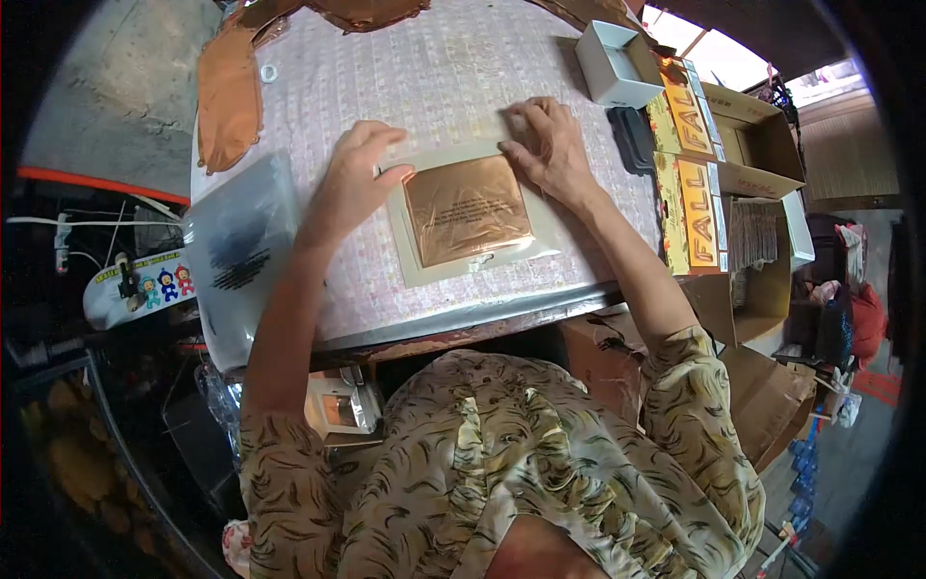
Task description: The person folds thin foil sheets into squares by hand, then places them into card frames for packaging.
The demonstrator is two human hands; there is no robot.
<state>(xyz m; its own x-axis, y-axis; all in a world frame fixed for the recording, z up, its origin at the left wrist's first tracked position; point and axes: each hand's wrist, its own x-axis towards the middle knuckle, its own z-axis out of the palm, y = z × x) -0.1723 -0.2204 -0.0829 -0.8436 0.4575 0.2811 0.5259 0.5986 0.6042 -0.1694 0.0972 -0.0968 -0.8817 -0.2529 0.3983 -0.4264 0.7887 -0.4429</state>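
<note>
A shiny copper-coloured packet [471,207] with small dark print lies flat on a pale card or sleeve [413,261] near the table's front edge. My left hand [359,179] is at the packet's upper left corner, its thumb and fingers apart, with nothing seen between them. At the upper right corner is my right hand [550,150], fingers curved and thumb tip near the packet's edge; the fingers are spread and hold nothing visible. Whether either thumb touches the packet is hard to tell.
A stack of clear plastic sleeves [241,241] lies left. Copper-coloured pieces [230,116] and a white ring [268,72] are farther back. On the right are a white box [617,66], a black case [631,140], printed yellow-orange boxes [696,212] and an open cardboard box [752,135].
</note>
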